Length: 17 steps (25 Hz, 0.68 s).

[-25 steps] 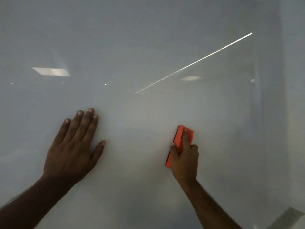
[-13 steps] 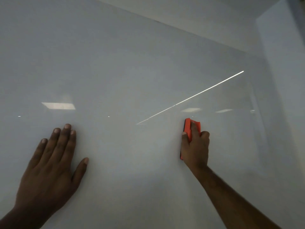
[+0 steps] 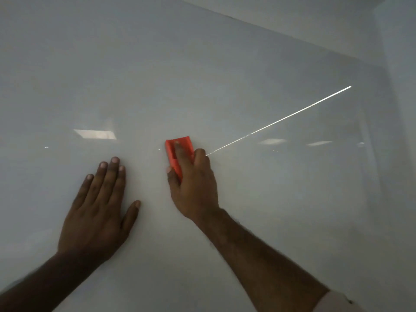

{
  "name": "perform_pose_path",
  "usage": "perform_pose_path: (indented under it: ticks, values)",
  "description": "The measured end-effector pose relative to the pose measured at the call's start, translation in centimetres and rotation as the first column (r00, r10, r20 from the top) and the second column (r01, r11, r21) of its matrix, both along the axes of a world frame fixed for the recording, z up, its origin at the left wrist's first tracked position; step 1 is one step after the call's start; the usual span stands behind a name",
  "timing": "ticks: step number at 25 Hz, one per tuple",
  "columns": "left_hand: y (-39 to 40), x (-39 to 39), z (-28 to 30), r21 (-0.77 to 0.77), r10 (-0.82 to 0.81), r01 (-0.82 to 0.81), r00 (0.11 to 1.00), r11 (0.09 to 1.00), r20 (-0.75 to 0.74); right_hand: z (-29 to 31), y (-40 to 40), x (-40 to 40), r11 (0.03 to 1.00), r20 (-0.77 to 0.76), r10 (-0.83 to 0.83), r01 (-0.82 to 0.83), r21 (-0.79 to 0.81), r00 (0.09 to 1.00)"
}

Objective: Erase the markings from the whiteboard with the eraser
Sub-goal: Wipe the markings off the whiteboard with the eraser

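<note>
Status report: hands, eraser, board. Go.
Right hand gripping orange eraser against whiteboard. Left hand flat, open. No markings visible. Nothing in the way.

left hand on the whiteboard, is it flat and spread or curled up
Spread flat. The left hand lies palm-down on the glossy white whiteboard, fingers extended, thumb angled out, holding nothing.

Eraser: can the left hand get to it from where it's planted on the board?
Probably yes. The left hand lies flat on the whiteboard just left of the eraser, with only bare board between them. But the right hand grips the eraser and covers most of it, leaving only its top end exposed.
</note>
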State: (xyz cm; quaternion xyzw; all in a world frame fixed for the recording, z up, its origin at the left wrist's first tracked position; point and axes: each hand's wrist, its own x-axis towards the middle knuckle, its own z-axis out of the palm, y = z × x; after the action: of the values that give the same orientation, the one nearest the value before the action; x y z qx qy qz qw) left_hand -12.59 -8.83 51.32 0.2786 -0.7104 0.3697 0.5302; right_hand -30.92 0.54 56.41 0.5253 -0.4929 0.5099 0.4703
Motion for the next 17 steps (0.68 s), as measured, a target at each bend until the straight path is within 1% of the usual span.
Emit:
perform_pose_path:
  ticks: [1, 2, 5, 8, 10, 13, 15, 17]
  values:
    - [0.2, 0.5, -0.2, 0.014, -0.018, 0.018, 1.000, 1.000, 0.022, -1.1, 0.2, 1.1, 0.996, -0.068, 0.041, -0.036, 0.076, 0.997]
    - [0.6, 1.0, -0.4, 0.024, -0.039, 0.038, 0.998, 0.999, 0.039, -2.1, 0.6, 1.5, 0.992, -0.110, 0.060, -0.047, 0.119, 0.992]
    - [1.5, 3.9, -2.6, 0.028, -0.114, 0.112, 0.987, 0.993, 0.117, -5.7, 1.8, 2.1, 0.979, -0.166, 0.098, -0.066, 0.193, 0.981]
    - [2.1, 6.8, -6.4, 0.044, -0.177, 0.172, 0.951, 0.984, 0.252, -9.6, 2.1, 3.9, 0.924, -0.326, 0.202, -0.070, 0.375, 0.923]
    - [2.1, 8.2, -8.7, 0.088, -0.202, 0.184, 0.938, 0.979, 0.283, -12.1, 1.4, 5.7, 0.887, -0.353, 0.260, -0.078, 0.454, 0.899]
    - [1.6, 10.2, -11.4, 0.112, -0.215, 0.191, 0.935, 0.975, 0.281, -14.8, 0.3, 7.8, 0.859, -0.346, 0.335, -0.134, 0.494, 0.876]
    - [1.4, 11.7, -13.0, 0.119, -0.201, 0.172, 0.934, 0.978, 0.297, -16.7, -0.1, 8.6, 0.855, -0.410, 0.344, -0.101, 0.510, 0.845]
    - [1.3, 13.2, -14.7, 0.172, -0.211, 0.167, 0.935, 0.971, 0.283, -19.0, -0.1, 9.1, 0.872, -0.453, 0.298, -0.048, 0.486, 0.840]
